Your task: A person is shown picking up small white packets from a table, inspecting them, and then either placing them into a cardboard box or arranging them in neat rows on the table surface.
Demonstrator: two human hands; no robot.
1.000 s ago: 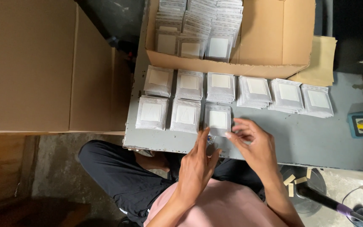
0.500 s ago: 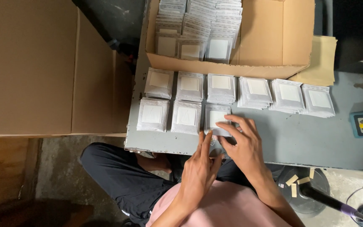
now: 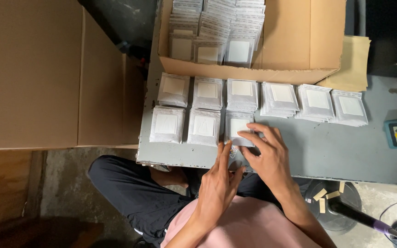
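Grey table (image 3: 327, 151), white flat packets (image 3: 238, 126)

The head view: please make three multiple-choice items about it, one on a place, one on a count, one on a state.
1. Where is the open cardboard box?
A. at the far edge of the grey table, behind the packet rows
B. on the floor
C. on the person's lap

2. How many stacks of white packets lie in the row nearest the box?
A. two
B. six
C. ten

3. What is the right hand doing?
A. hanging off the table
B. holding a pen
C. lying flat on the third near-row packet stack

Answers:
1 A, the box stands beyond the rows.
2 B, six stacks lie side by side.
3 C, its fingers press that stack; the left hand touches the table edge beside it.
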